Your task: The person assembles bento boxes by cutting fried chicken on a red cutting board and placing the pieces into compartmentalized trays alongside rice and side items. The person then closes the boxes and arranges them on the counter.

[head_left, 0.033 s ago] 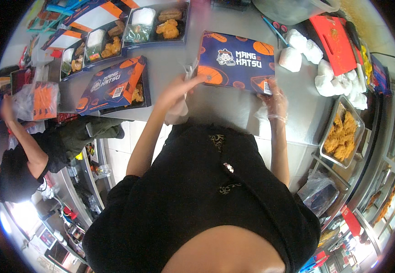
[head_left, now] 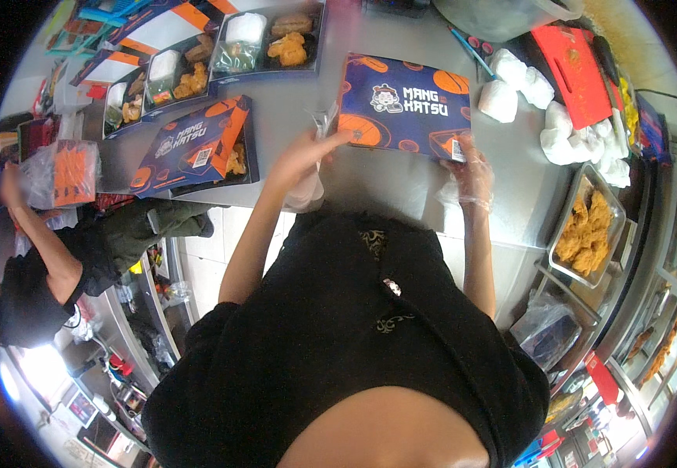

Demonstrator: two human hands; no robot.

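Note:
A closed cardboard meal box, dark blue with orange shapes and a printed lid, is between my hands over the steel counter. My left hand grips its near left corner, thumb along the edge. My right hand, in a thin clear plastic glove, holds the near right corner; its fingers are partly hidden. Loose clear plastic hangs around my left hand too. To the left lies another blue and orange box, its lid partly over fried pieces. Behind it, open boxes contain wrapped white portions, green packets and fried food.
White wrapped bundles sit right of the box, near a red cutting board and a knife. A metal tray of fried cutlets stands at the right. Another person's arm reaches to plastic-wrapped packs at left.

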